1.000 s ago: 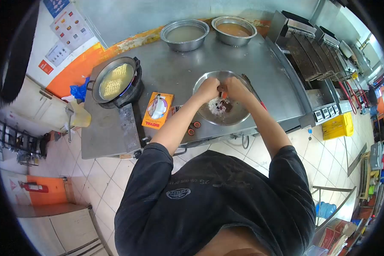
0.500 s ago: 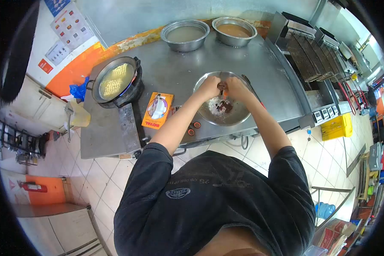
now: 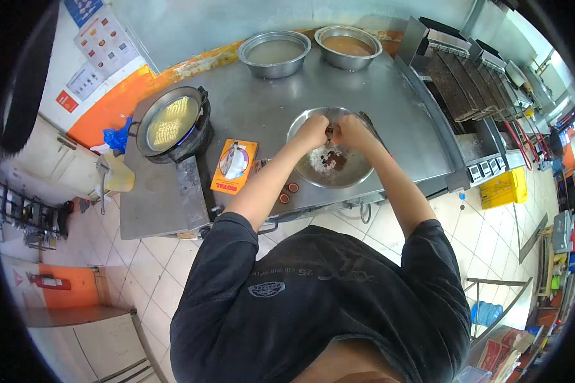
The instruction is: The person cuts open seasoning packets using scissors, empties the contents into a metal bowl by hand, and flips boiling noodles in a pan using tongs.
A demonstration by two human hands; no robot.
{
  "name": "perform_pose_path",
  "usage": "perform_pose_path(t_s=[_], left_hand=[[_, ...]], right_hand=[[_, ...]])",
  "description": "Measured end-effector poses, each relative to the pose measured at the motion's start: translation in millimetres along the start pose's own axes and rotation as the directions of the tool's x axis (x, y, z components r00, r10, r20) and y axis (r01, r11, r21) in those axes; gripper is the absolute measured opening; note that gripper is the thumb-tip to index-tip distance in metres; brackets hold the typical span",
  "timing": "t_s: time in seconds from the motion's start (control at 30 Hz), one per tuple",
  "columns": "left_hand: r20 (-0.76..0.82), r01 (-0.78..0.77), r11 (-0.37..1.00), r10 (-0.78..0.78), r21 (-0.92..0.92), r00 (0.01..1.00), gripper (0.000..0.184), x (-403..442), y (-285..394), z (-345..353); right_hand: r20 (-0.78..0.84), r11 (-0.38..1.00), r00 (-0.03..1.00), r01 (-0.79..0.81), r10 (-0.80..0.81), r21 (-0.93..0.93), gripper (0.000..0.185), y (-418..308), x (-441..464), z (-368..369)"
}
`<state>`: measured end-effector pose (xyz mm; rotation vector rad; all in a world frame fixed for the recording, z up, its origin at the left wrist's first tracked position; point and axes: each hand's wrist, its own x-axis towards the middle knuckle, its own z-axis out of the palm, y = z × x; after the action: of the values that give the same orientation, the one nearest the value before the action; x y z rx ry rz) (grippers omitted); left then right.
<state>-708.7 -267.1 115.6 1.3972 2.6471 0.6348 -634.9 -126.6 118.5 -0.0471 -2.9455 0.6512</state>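
A wide steel bowl (image 3: 360, 171) stands near the counter's front edge. In it lie white powder (image 3: 317, 161) and clumps of dark brown powder (image 3: 337, 162). Over its far half, my left hand (image 3: 312, 132) and my right hand (image 3: 353, 132) are close together, fingers closed on a small dark brown sachet (image 3: 329, 131). The sachet is mostly hidden by the fingers, so its opening cannot be seen. A dark-handled utensil (image 3: 372, 126) rests along the bowl's right side, partly behind my right hand.
An orange box (image 3: 226, 180) and two small round pieces (image 3: 288, 193) lie left of the bowl. Further left, a pan (image 3: 195, 102) holding liquid and noodle blocks (image 3: 167, 132) sits on a burner. Two basins (image 3: 274, 70) (image 3: 348, 60) of liquid stand behind; fryer baskets (image 3: 457, 86) are at right.
Both hands stay over the bowl, with the fingers shifted slightly around the sachet. An orange bit visible below them earlier is now hidden. The view has moved slightly.
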Motion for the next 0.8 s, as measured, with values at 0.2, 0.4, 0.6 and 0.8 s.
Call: perform_pose_path(t_s=[0.2,0.4,0.6,0.8], left_hand=[[0.055,-0.110,0.993,0.108,0.042,0.993,0.016,-11,10,-5],[-0.056,0.043,0.989,-0.051,-0.141,0.997,0.020,-12,14,5],[0.106,0.141,0.990,-0.142,0.022,0.984,0.020,-6,16,16],[-0.106,0.115,0.993,-0.119,-0.040,0.987,0.027,-5,-8,32]], right_hand=[[0.060,0.994,0.998,0.021,-0.015,-0.105,0.019,-9,-4,-2],[-0.064,0.984,0.984,0.159,-0.164,-0.083,0.023,9,-2,14],[-0.046,0.963,0.976,0.201,-0.212,-0.179,0.021,17,-3,22],[-0.253,0.987,0.957,0.116,-0.140,-0.107,0.008,-1,-11,18]])
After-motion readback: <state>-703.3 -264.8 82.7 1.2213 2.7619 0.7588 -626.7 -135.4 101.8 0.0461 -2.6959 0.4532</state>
